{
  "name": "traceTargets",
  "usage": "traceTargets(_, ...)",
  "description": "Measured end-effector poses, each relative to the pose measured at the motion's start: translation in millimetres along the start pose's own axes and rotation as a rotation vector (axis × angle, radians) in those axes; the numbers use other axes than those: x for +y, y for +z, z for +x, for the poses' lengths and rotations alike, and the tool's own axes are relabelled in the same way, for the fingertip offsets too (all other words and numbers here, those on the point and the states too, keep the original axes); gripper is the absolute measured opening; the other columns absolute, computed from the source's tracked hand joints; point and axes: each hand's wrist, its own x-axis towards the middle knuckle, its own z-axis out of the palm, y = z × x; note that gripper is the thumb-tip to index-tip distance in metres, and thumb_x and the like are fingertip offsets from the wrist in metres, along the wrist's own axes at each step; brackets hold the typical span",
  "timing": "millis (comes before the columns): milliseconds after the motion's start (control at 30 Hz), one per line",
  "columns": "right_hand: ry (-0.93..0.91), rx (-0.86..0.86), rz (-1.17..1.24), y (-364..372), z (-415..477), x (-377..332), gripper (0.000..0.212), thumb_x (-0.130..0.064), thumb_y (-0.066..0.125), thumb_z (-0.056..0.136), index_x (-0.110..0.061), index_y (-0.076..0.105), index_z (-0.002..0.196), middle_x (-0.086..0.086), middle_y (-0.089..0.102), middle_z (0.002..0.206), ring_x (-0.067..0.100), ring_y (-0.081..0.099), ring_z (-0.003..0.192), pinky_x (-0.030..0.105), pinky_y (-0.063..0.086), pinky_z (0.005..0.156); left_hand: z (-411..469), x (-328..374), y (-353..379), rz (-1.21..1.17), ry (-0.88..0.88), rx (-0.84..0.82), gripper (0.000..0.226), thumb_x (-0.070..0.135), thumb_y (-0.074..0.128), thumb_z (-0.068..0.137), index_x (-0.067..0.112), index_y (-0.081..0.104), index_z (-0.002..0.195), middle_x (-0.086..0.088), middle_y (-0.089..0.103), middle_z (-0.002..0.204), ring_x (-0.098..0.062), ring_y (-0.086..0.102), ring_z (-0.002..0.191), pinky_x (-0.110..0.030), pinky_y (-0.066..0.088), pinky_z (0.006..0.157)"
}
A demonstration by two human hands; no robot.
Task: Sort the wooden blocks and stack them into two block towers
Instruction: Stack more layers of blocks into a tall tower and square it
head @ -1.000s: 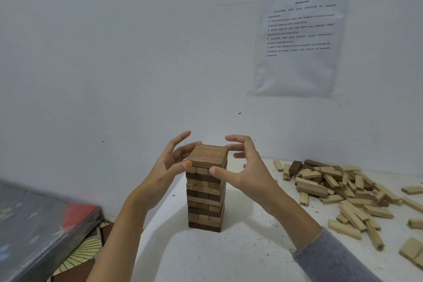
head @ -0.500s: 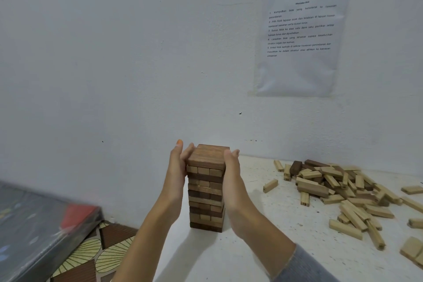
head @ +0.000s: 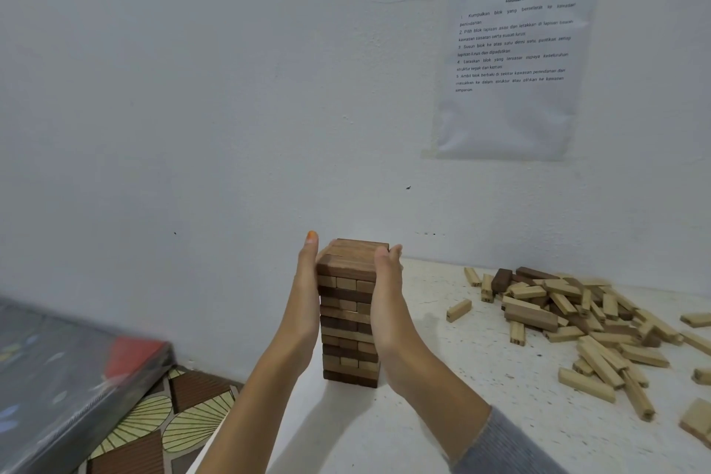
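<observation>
- The block tower (head: pixel 348 319) stands upright on the white desk (head: pixel 454 427), near the desk's left edge and close to the wall; its layers alternate in direction and mix dark and mid-brown wood
- The left grip (head: pixel 306 292) lies flat against the tower's left face and the right grip (head: pixel 386 296) flat against its right face, fingers straight and pointing up past the top layer; neither is curled round a block, both simply press inward
- Judging by this two-sided squeeze, the aim is to nudge stray block ends flush so the stack is square and steady before more goes on
- One pale block (head: pixel 458 310) lies alone on the desk just right of the tower, between it and the heap
- The heap of loose blocks (head: pixel 577 323) sprawls well apart at the right, mostly pale wood with a few dark pieces among them, so sorting is far from done and no second tower shows yet
- A printed sheet (head: pixel 511 62) hangs on the wall above the heap
- Below the desk at left are a patterned floor (head: pixel 184 408) and a dark wrapped box (head: pixel 57 377), blurred
</observation>
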Motion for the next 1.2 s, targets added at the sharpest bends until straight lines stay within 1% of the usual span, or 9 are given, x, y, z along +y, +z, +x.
traceTargets(67, -0.010, 0.003, -0.001, 0.4, -0.6, -0.1, 0.060, -0.061, 0.013, 0.099, -0.044, -0.012, 0.150, -0.017, -0.013, 0.161, 0.014, -0.007, 0.150, 0.050, 0.003, 0.122, -0.6, -0.1, 0.4, 0.002, 0.009, 0.003, 0.058, 0.057, 0.021, 0.098, 0.027, 0.070, 0.104, 0.010, 0.075, 0.092, 0.004, 0.068, 0.082, -0.018, 0.044, 0.071)
traceTargets(133, -0.017, 0.006, 0.004, -0.1, -0.4, 0.7, 0.060, -0.061, 0.013, 0.099, -0.044, -0.013, 0.150, -0.017, -0.013, 0.161, 0.013, -0.006, 0.150, 0.050, 0.004, 0.122, -0.3, -1.1, 0.6, 0.007, 0.024, 0.014, 0.051, 0.051, 0.024, 0.100, 0.026, 0.069, 0.100, 0.014, 0.075, 0.082, 0.008, 0.067, 0.072, -0.009, 0.047, 0.059)
traceTargets(200, -0.020, 0.003, 0.011, -0.7, -0.5, 1.4, 0.060, -0.062, 0.013, 0.098, -0.045, -0.013, 0.150, -0.016, -0.011, 0.161, 0.013, -0.004, 0.150, 0.050, 0.006, 0.121, -0.6, -1.5, 0.9, 0.014, 0.044, 0.012, 0.046, 0.048, 0.027, 0.100, 0.027, 0.068, 0.096, 0.016, 0.074, 0.079, 0.008, 0.066, 0.071, -0.005, 0.045, 0.052)
traceTargets(333, -0.020, -0.011, 0.041, -0.9, -3.1, 0.7, 0.062, -0.066, 0.013, 0.096, -0.046, -0.014, 0.149, -0.015, -0.008, 0.162, 0.010, -0.003, 0.150, 0.049, 0.007, 0.122, -1.1, -1.0, 0.4, -0.007, 0.033, 0.000, 0.051, 0.054, 0.026, 0.098, 0.026, 0.065, 0.115, 0.009, 0.074, 0.101, 0.003, 0.067, 0.087, -0.015, 0.045, 0.069)
traceTargets(467, -0.063, 0.017, 0.060, -0.3, -4.8, -0.2, 0.061, -0.063, 0.013, 0.097, -0.046, -0.013, 0.149, -0.017, -0.009, 0.161, 0.008, -0.003, 0.149, 0.047, 0.008, 0.122, -2.3, 1.6, -0.2, -0.064, 0.016, 0.042, 0.050, 0.058, 0.026, 0.096, 0.033, 0.058, 0.126, 0.007, 0.064, 0.121, 0.000, 0.057, 0.106, -0.017, 0.038, 0.074)
traceTargets(600, -0.065, 0.008, 0.064, 0.3, -6.0, -2.3, 0.061, -0.063, 0.013, 0.097, -0.045, -0.013, 0.149, -0.018, -0.010, 0.161, 0.006, -0.005, 0.149, 0.046, 0.007, 0.122, -3.5, 4.3, 1.0, -0.086, 0.027, 0.052, 0.049, 0.057, 0.026, 0.097, 0.034, 0.059, 0.125, 0.008, 0.063, 0.121, 0.003, 0.055, 0.105, -0.016, 0.036, 0.073)
traceTargets(733, -0.052, -0.005, 0.069, 1.3, -5.3, -1.3, 0.063, -0.067, 0.014, 0.095, -0.047, -0.012, 0.149, -0.016, -0.006, 0.162, 0.009, -0.001, 0.149, 0.048, 0.010, 0.122, -3.9, 2.7, 3.2, -0.066, 0.050, 0.051, 0.044, 0.051, 0.027, 0.099, 0.033, 0.059, 0.125, 0.008, 0.068, 0.113, 0.005, 0.062, 0.093, -0.012, 0.042, 0.068)
traceTargets(1067, -0.060, -0.016, 0.051, 3.0, -5.5, -0.4, 0.066, -0.072, 0.014, 0.092, -0.049, -0.012, 0.148, -0.015, -0.002, 0.162, 0.010, 0.002, 0.149, 0.049, 0.012, 0.121, -3.6, -0.2, 4.5, -0.060, 0.079, 0.068, 0.043, 0.052, 0.027, 0.099, 0.035, 0.058, 0.124, 0.004, 0.065, 0.119, -0.005, 0.059, 0.106, -0.018, 0.041, 0.074)
traceTargets(1200, -0.059, -0.009, 0.057, 4.5, -3.8, 0.6, 0.078, -0.083, 0.015, 0.080, -0.052, -0.012, 0.147, -0.012, 0.003, 0.163, 0.012, 0.007, 0.150, 0.051, 0.016, 0.120, -2.8, -0.9, 4.3, -0.059, 0.074, 0.062, 0.047, 0.055, 0.027, 0.097, 0.034, 0.058, 0.126, 0.003, 0.065, 0.121, -0.008, 0.059, 0.110, -0.020, 0.042, 0.077)
